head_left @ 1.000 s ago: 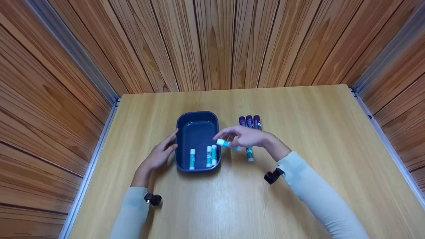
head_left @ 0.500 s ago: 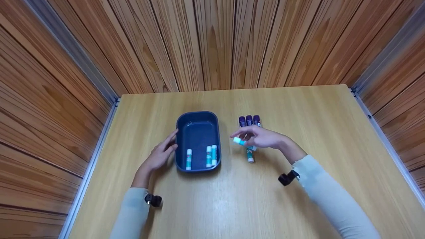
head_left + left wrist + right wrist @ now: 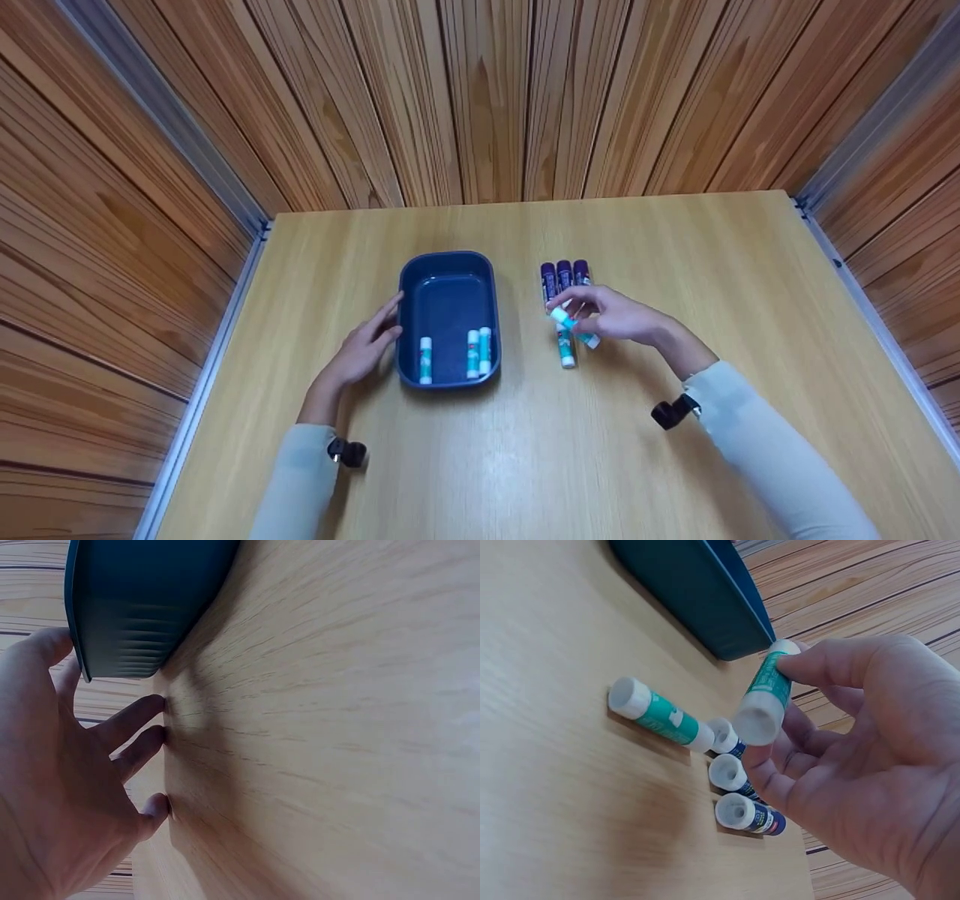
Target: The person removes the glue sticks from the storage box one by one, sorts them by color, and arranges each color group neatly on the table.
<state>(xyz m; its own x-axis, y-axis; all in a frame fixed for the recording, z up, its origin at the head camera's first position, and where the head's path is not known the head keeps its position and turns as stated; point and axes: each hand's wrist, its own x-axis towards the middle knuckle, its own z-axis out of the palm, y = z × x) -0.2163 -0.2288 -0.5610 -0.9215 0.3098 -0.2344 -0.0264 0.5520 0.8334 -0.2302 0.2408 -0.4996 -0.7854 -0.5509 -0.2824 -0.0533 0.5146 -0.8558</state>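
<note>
Along the left side of a navy-blue, round-cornered rectangular tray, resting a bare left hand with fingers loosely extended, gripping nothing. Inside, at the near end, holding three teal, white-ended cylindrical tubes, all lengthwise. Rightward on the pale wooden tabletop, showing a matching loose tube lengthwise below three dark-purple cylindrical tubes; lying just left and nearward of the right hand, much the closer hand. Pinching another teal tube between thumb and fingers there, slanting it across the loose one's far end, well apart from the tray. Compared with a second ago, hovering farther right, off the tray's rim; inside, lying slightly farther left with the leftmost tube.
</note>
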